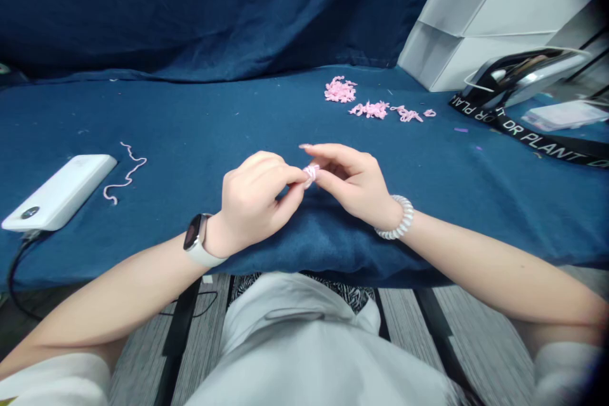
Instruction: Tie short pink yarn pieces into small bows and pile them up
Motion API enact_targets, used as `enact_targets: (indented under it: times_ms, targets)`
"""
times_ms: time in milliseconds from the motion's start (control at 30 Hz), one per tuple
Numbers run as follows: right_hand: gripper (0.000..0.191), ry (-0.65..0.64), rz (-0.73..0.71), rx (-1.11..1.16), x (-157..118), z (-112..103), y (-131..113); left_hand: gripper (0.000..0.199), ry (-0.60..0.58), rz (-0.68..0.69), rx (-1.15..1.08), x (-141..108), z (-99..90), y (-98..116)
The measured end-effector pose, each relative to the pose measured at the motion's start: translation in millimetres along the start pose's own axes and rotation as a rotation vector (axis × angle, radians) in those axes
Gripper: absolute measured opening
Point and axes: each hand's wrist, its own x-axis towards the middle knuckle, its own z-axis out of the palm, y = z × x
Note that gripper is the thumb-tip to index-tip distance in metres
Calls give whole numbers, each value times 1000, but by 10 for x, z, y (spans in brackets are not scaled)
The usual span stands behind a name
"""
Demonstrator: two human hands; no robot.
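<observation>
A small loop of pale pink yarn sits between my two hands, just above the front of the blue cloth. My left hand, with a watch on the wrist, pinches the yarn's left side between thumb and forefinger. From the other side, my right hand touches it with the thumb, its forefinger stretched out above. The right hand's other fingers are curled and partly hidden. Farther back lie a pink yarn pile, a second pink clump and some looser loops.
A white power bank with a black cable lies at left, beside a loose pink yarn strand. At right are stacked white boxes, a black lettered strap and a flat pale case. Blue cloth covers the table.
</observation>
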Motion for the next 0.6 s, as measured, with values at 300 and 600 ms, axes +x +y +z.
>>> enact_targets:
  times_ms: [300, 600]
  targets:
    - [14, -59, -232, -61, 48, -37, 28, 8, 4, 1, -17, -3, -1, -2]
    - [1, -26, -29, 61, 22, -4, -5, 8, 65, -215, -191, 57, -80, 24]
